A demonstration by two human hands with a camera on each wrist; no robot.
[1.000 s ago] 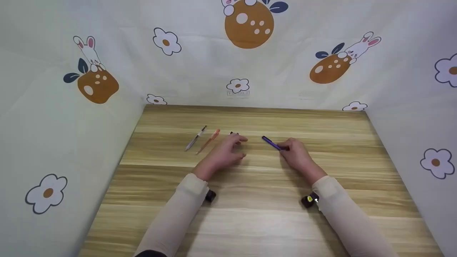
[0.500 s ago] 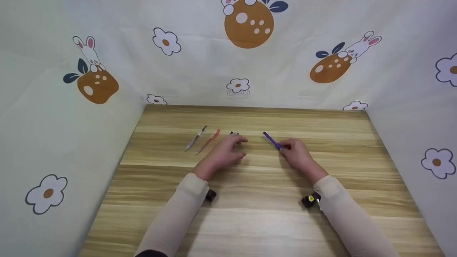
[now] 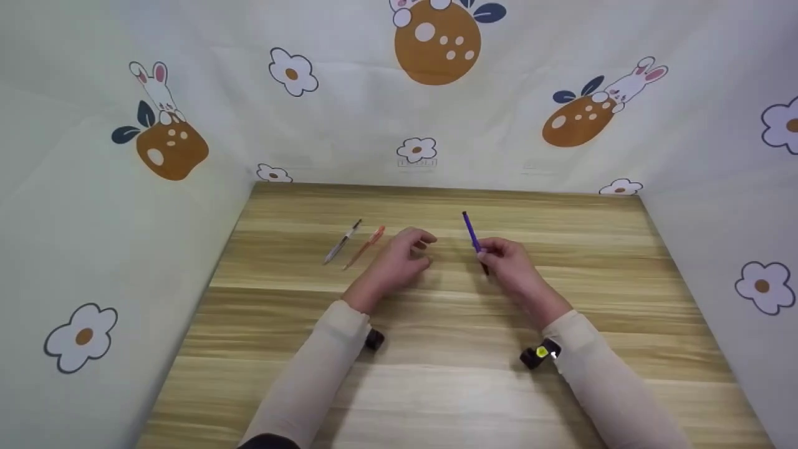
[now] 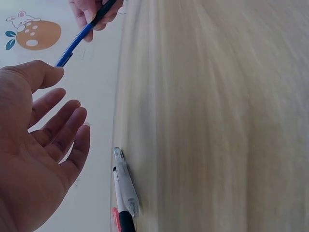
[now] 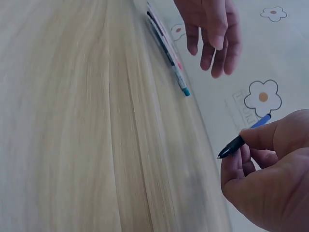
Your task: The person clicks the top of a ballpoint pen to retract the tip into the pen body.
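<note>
In the head view my right hand (image 3: 508, 262) pinches a blue-purple pen (image 3: 471, 231) between thumb and fingers, its capless end pointing away to the back. The right wrist view shows the pen's black grip and pointed tip (image 5: 224, 153) jutting from the fingertips. My left hand (image 3: 405, 255) is held beside it with fingers spread and relaxed, holding nothing. Left of that hand lie a grey-white pen (image 3: 341, 242) and an orange-red pen (image 3: 365, 247), side by side and slanted. Another clear-barreled pen (image 4: 126, 188) shows in the left wrist view; the left hand hides it from the head camera.
The wood-grain tabletop (image 3: 436, 386) is bounded by a pale cloth backdrop (image 3: 349, 125) printed with rabbits, oranges and flowers, at the back and both sides. A small black camera (image 3: 539, 354) sits on the right wrist, another (image 3: 374, 340) on the left.
The pen in my right hand has swung from a slant to nearly upright in the head view, its far end going back. The left hand has shifted slightly right, covering the dark pen end behind it.
</note>
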